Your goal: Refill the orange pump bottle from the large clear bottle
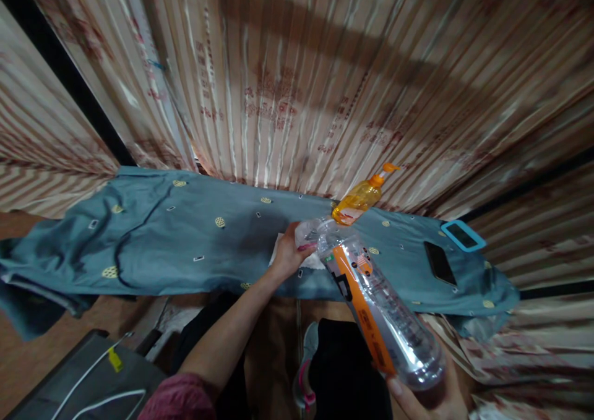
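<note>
A large clear plastic bottle [394, 308] with an orange and grey label lies tilted across the view, its base toward me. My right hand [440, 389] is closed around the base end. At the bottle's neck, my left hand [288, 253] is closed on a small clear plastic container [307, 231], whose exact kind is unclear. The bottle's mouth meets or overlaps this container; whether they touch is unclear. A pink bit shows by the left fingers. White paper [278, 247] lies beneath that hand. Just beyond stands a yellow pump bottle [357, 200] with an orange pump.
A blue-green patterned cloth [153, 240] covers the narrow table. To the right lie a dark phone [440, 263] and a light-blue framed device [463, 235]. Striped curtains [297, 98] hang behind. A dark grey case-like object [93, 377] with white cables stands at lower left.
</note>
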The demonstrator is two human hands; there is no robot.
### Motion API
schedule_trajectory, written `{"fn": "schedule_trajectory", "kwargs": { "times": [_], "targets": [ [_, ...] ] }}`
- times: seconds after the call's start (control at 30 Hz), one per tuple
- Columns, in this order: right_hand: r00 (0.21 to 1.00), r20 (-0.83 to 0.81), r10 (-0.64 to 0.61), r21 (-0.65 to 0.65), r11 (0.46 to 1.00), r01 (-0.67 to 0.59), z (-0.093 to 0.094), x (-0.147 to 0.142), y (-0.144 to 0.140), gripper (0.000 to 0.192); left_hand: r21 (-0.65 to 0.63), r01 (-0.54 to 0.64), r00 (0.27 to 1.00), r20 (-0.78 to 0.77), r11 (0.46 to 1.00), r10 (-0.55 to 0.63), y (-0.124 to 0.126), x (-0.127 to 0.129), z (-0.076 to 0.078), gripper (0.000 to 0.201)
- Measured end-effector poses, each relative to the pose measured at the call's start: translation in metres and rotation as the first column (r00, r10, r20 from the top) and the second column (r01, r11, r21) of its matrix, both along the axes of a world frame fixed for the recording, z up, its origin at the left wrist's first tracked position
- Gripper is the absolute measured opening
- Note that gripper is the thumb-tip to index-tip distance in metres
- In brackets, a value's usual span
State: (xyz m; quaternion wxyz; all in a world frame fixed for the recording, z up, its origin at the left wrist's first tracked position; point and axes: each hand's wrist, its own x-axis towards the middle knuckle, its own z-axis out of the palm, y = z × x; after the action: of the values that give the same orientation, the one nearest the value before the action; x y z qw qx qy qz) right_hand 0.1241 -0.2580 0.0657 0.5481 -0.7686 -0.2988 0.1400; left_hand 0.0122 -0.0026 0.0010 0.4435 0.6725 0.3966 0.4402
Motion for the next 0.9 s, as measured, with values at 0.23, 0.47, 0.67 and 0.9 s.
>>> {"fn": "schedule_trajectory", "kwargs": {
  "times": [0.23,0.47,0.67,0.9],
  "targets": [
    [0.999,0.04,0.001,-0.004,1.0,-0.001,-0.006,-0.001,-0.003,0.08,-0.017,-0.005,1.0,-0.003,1.0,0.005,-0.002,0.001,0.001,0.053],
    [0.999,0.003,-0.046,-0.032,0.998,0.046,0.005,-0.009,0.001,0.087,-0.003,-0.026,0.999,-0.021,1.0,0.026,-0.003,0.002,0.002,0.052],
    [0.997,-0.02,-0.073,-0.041,0.997,0.072,0.011,-0.015,0.004,0.088,-0.01,-0.037,0.998,-0.047,0.999,0.036,-0.004,0.001,0.003,0.06],
    [0.997,0.005,-0.076,-0.036,0.996,0.076,0.011,-0.019,0.003,0.09,0.007,-0.058,0.997,-0.043,0.998,0.058,-0.004,0.002,-0.001,0.067]
  ]
}}
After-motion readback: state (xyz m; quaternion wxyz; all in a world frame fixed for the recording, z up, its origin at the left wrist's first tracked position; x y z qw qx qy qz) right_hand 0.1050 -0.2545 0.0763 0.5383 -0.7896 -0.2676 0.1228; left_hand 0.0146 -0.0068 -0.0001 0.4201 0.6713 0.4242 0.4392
